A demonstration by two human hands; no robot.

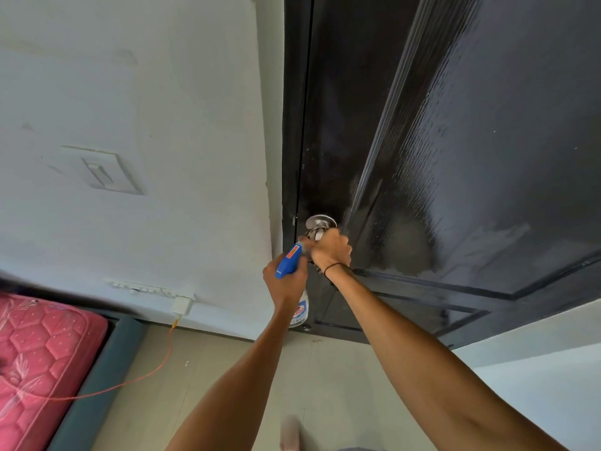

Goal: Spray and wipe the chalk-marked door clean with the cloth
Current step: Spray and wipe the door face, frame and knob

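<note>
The spray bottle (290, 262) is being gripped by the left hand (286, 281) near the door (455, 125) edge. A cloth (313, 236) is being clutched by the right hand (330, 250) against the door knob (320, 222).

We face a door (455, 125), wall (146, 92) to its left. Our right hand (330, 250) is at the knob (320, 222); our left hand (286, 281), just beside it, holds a spray bottle (291, 260). A mattress (39, 353) lies lower left.

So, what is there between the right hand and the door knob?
In the head view, a bunched cloth lies between the right hand and the metal door knob; the hand grips the cloth and presses it on the knob.
</note>
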